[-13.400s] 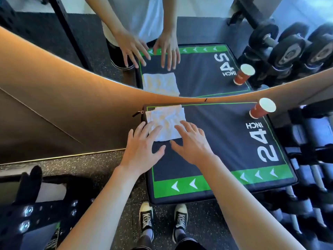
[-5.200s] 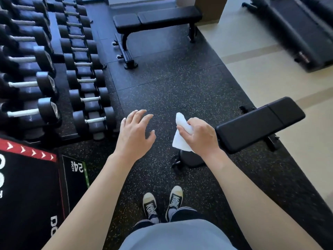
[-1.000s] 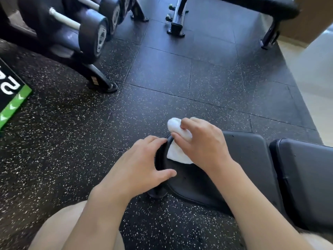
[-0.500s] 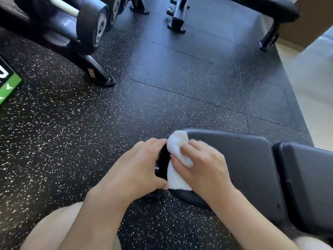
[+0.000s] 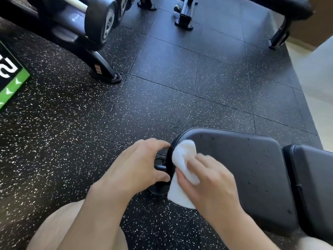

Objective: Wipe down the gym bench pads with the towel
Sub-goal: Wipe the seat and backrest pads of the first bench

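Right hand [image 5: 212,184]: its fingers [image 5: 193,167] are curled over a folded white towel [image 5: 182,170], pinching it and pressing it against the rounded left end of the bench's seat pad [image 5: 239,170]; the hand is slightly blurred, consistent with a wiping stroke under way. The towel drapes over the pad's end edge, its lower corner hanging below the pad, apparently so that the rim is cleaned as well as the top face. Left hand [image 5: 138,168]: fingers bent, thumb and fingertips touching the pad's end edge just left of the towel; judged to be steadying the pad against the wiping pressure, and it holds nothing else. Below the left hand a black frame fitting [image 5: 159,166] of the bench shows, partly hidden. The seat pad carries small dark specks across its surface; whether these are dirt or damage cannot be told. To the right, across a narrow gap, lies the backrest pad [image 5: 313,186], not yet touched by the towel. The task is judged to be at its start. Further out: speckled black rubber floor [image 5: 162,98], a dumbbell rack [image 5: 86,24] far left, a green-edged plyo box [image 5: 12,80] at the left border, and a second bench [image 5: 279,8] at the far side.
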